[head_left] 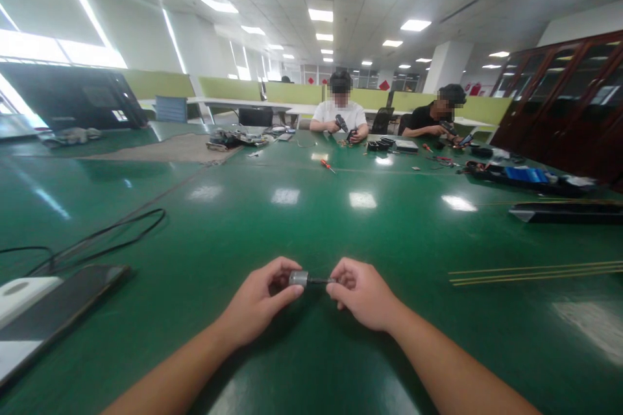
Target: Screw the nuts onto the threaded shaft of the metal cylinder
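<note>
A small grey metal cylinder with a thin dark shaft is held level just above the green table. My left hand is closed on the cylinder, with the thumb below and the fingers above and behind. At the other end, my right hand pinches the tip of the shaft between thumb and fingers. The bare stretch of shaft shows between the two hands. Whether it is a small motor or a tool bit in a holder, I cannot tell.
Long thin yellowish rods lie to the right, near a black tray-like piece. A dark board and a black cable are at left. Farther off lies a red screwdriver. Two people sit across the table, handling power tools.
</note>
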A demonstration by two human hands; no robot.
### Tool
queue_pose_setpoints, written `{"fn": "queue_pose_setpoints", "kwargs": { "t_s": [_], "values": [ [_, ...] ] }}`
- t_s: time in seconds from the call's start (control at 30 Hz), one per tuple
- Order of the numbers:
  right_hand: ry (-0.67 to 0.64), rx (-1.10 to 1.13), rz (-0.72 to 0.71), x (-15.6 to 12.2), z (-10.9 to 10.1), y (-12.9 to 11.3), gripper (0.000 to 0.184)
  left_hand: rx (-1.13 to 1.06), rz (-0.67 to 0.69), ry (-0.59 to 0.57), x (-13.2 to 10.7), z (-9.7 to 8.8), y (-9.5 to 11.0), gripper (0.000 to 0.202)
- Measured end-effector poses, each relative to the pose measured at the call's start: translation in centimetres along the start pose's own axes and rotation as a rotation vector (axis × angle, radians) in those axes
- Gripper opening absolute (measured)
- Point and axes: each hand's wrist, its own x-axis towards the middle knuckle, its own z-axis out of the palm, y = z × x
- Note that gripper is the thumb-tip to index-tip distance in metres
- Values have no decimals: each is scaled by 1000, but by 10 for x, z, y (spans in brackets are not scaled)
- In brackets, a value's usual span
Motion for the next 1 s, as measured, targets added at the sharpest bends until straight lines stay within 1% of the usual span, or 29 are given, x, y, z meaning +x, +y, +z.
{"fn": "queue_pose_setpoints", "kwargs": {
  "t_s": [0.4,1.0],
  "values": [
    [-5,-3,-11,0,0,4,8,-26,-2,7,-1,-1,-3,25],
    [-2,15,5,0,0,0,8,-81,-27,24,0,-1,-1,26]
  ]
}}
